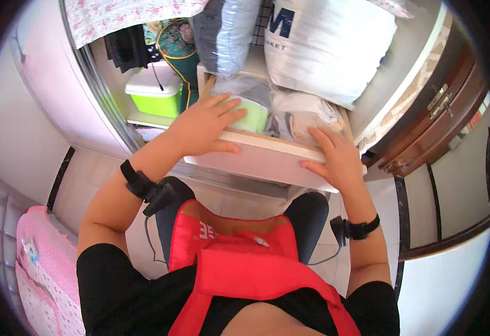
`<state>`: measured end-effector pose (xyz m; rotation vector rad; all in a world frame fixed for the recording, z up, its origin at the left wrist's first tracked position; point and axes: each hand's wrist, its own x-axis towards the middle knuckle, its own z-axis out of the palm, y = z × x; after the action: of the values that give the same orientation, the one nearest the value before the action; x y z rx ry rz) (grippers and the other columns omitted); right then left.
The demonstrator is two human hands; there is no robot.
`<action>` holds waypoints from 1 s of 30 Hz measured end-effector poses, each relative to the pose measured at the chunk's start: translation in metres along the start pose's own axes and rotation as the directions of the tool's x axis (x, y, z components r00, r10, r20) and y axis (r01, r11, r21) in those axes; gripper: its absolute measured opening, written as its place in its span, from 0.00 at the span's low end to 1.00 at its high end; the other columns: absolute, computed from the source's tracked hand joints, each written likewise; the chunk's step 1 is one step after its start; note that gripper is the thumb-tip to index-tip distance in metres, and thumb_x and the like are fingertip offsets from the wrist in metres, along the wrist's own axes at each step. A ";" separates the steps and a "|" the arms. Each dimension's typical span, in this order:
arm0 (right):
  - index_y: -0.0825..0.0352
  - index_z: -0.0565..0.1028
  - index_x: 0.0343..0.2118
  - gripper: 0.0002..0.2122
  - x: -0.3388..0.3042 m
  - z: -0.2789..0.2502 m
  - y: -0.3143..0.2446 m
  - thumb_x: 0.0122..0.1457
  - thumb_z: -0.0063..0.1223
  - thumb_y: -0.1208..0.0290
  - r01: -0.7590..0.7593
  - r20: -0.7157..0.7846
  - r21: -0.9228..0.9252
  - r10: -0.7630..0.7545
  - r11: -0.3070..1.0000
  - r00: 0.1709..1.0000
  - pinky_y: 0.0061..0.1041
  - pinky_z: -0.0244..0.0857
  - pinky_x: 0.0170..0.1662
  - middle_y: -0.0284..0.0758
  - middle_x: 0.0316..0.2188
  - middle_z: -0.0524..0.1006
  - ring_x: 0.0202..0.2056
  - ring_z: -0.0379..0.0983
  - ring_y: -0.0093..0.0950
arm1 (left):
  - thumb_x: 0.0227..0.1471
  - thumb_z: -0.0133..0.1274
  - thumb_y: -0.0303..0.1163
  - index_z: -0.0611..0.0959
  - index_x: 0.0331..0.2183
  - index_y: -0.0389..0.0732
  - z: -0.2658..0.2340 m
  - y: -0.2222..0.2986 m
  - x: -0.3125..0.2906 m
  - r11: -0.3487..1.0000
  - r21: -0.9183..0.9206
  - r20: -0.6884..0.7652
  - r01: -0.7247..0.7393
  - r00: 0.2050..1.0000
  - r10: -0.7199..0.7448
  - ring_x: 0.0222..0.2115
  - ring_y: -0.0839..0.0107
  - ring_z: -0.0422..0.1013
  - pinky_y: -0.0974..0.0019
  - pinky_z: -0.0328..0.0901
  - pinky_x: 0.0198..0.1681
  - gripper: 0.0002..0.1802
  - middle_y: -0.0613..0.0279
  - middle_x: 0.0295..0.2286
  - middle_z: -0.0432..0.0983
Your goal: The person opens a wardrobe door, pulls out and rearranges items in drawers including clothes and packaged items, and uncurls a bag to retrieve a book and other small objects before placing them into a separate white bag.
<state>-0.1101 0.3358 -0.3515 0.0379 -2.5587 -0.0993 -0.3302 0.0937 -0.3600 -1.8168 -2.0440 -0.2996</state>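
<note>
A white drawer point(267, 154) is pulled out of the cabinet in front of me. My left hand point(205, 126) lies over its left front corner, fingers spread, fingertips at a pale green bundle point(250, 116) in clear plastic. On the right, my right hand point(337, 159) rests at the drawer's front edge with fingers apart, holding nothing. Its fingertips are beside folded beige and white cloth point(306, 120) in clear wrapping. Grey cloth point(245, 88) in plastic lies further back in the drawer.
Behind the drawer stand a large white bag point(323, 50) and a plastic-wrapped grey bundle point(225, 33). A lime-green box point(154, 103) with a white lid sits on the left shelf. Dark clothes point(126, 49) hang above it. A brown wooden door point(429, 123) is at the right.
</note>
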 end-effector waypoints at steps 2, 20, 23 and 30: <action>0.63 0.69 0.47 0.29 0.007 -0.006 0.002 0.44 0.58 0.51 -0.049 0.062 0.047 0.046 0.998 0.997 0.35 0.61 0.48 0.42 0.42 0.72 0.44 0.68 0.41 | 0.45 0.54 0.51 0.69 0.51 0.40 -0.002 -0.006 0.012 0.999 -0.042 -0.021 -0.026 0.999 0.025 0.54 0.51 0.56 0.53 0.50 0.57 0.35 0.50 0.53 0.60; 0.60 0.64 0.55 0.32 0.066 0.051 0.020 0.55 0.35 0.40 -0.282 0.257 0.038 0.264 0.959 0.930 0.46 0.48 0.57 0.40 0.57 0.61 0.59 0.53 0.39 | 0.53 0.38 0.46 0.63 0.55 0.40 0.031 -0.043 0.081 0.934 -0.161 0.244 0.317 0.930 -0.274 0.54 0.54 0.57 0.59 0.52 0.57 0.30 0.49 0.53 0.60; 0.59 0.66 0.53 0.31 0.069 0.050 0.020 0.54 0.35 0.39 -0.312 0.279 0.033 0.291 0.950 0.915 0.48 0.48 0.56 0.38 0.56 0.62 0.58 0.54 0.37 | 0.52 0.38 0.47 0.63 0.55 0.43 0.037 -0.051 0.086 0.945 -0.166 0.252 0.283 0.938 -0.237 0.54 0.54 0.58 0.58 0.51 0.57 0.31 0.50 0.53 0.60; 0.56 0.67 0.52 0.31 0.077 0.053 0.022 0.53 0.35 0.38 -0.366 0.286 -0.011 0.354 0.930 0.890 0.52 0.43 0.57 0.33 0.56 0.62 0.59 0.54 0.34 | 0.51 0.39 0.51 0.67 0.53 0.44 0.042 -0.044 0.081 0.939 -0.121 0.141 0.321 0.942 -0.303 0.53 0.56 0.58 0.57 0.52 0.56 0.32 0.53 0.53 0.61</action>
<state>-0.2040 0.3571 -0.3520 -0.4679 -2.8045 0.1023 -0.3868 0.1774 -0.3594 -1.6156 -2.4575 -0.4437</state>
